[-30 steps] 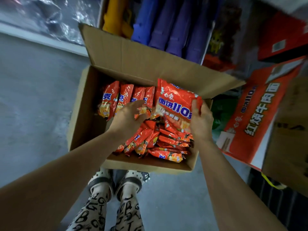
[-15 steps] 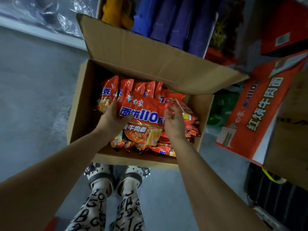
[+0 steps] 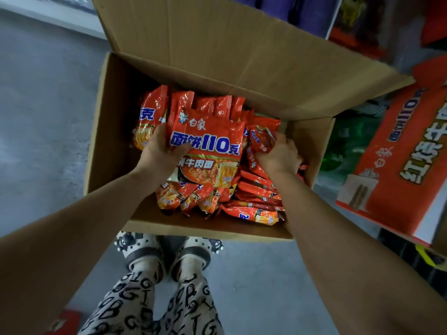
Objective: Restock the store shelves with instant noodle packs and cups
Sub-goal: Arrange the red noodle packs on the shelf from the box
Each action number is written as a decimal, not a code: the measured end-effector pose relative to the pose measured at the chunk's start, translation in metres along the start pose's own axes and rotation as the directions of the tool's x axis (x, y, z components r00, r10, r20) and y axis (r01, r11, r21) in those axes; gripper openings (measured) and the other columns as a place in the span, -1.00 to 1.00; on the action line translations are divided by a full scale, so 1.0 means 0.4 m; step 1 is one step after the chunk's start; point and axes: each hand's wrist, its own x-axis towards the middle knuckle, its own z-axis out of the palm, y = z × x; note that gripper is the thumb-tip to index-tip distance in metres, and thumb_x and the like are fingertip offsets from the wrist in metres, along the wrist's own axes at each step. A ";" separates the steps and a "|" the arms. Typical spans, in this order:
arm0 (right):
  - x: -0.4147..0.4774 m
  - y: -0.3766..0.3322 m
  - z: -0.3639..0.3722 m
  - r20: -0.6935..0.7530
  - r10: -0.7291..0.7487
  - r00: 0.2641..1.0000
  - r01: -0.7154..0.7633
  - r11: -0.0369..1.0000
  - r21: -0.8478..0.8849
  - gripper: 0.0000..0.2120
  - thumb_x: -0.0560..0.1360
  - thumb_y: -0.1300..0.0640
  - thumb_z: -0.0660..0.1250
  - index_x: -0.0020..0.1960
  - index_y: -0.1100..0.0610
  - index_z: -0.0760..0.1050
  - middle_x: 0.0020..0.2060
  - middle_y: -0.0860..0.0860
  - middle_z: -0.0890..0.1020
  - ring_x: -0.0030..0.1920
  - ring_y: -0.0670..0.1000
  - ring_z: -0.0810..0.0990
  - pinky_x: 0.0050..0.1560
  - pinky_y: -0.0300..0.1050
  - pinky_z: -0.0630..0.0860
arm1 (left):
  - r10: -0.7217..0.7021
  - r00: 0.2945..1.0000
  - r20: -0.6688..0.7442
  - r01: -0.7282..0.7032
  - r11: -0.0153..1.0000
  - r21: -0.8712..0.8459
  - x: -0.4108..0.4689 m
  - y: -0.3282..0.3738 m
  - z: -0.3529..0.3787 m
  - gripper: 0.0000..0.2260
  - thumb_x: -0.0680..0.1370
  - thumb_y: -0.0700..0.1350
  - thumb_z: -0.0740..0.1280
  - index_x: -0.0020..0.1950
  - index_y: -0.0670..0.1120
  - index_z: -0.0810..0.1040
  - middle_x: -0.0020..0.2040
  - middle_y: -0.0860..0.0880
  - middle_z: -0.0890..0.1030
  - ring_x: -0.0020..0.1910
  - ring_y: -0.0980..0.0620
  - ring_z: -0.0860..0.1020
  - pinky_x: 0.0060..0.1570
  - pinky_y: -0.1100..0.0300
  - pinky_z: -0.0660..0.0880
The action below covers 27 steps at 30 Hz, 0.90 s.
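A person's left hand (image 3: 160, 152) grips a red noodle pack (image 3: 210, 134) by its left edge, thumb across the front, holding it upright over the other packs (image 3: 251, 213) that fill an open cardboard box (image 3: 108, 122) on a grey floor (image 3: 41, 122). The right hand (image 3: 281, 157), just beside it, reaches into the pile at the box's right side, fingers curled round a second pack (image 3: 262, 139). A red printed carton (image 3: 396, 165) sits tilted to the right of the box, and pale clogs (image 3: 142, 252) stand at its near edge.

Brown cardboard box (image 3: 113, 141) sits open on the grey concrete floor (image 3: 43, 117), orange plastic noodle packs (image 3: 256, 211) heaped inside it. Right of it, a flat orange printed carton (image 3: 396, 165).
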 end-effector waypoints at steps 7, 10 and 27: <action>0.015 -0.037 -0.026 0.044 0.080 0.996 -0.064 0.955 -0.288 -0.35 0.46 0.07 0.50 0.45 0.02 0.27 0.31 0.15 0.47 0.32 0.26 0.45 0.27 0.23 0.36 | -0.010 1.000 0.021 0.010 1.000 -0.017 0.011 -0.015 -0.003 -0.61 0.56 -0.12 0.38 0.35 0.01 0.35 0.18 0.06 0.59 0.13 0.10 0.60 0.11 -0.02 0.57; 0.004 -0.034 -0.040 -0.020 0.042 0.999 -0.046 0.942 -0.332 -0.48 0.53 0.15 0.41 0.43 0.03 0.30 0.25 0.15 0.53 0.26 0.24 0.52 0.19 0.18 0.44 | -0.015 1.000 0.011 0.016 0.999 -0.029 0.000 -0.018 -0.009 -0.60 0.57 -0.13 0.37 0.35 0.02 0.34 0.14 0.10 0.58 0.08 0.16 0.58 0.03 0.07 0.57; -0.251 -0.013 -0.185 -0.302 -0.220 0.928 0.261 0.960 0.105 -0.30 0.45 0.25 0.47 0.49 0.00 0.26 0.26 0.13 0.53 0.20 0.18 0.57 0.20 0.19 0.55 | 0.028 0.998 -0.050 -0.033 0.995 -0.096 -0.155 0.105 -0.083 -0.61 0.55 -0.09 0.39 0.34 0.04 0.37 0.15 0.06 0.61 0.09 0.06 0.62 0.12 -0.06 0.57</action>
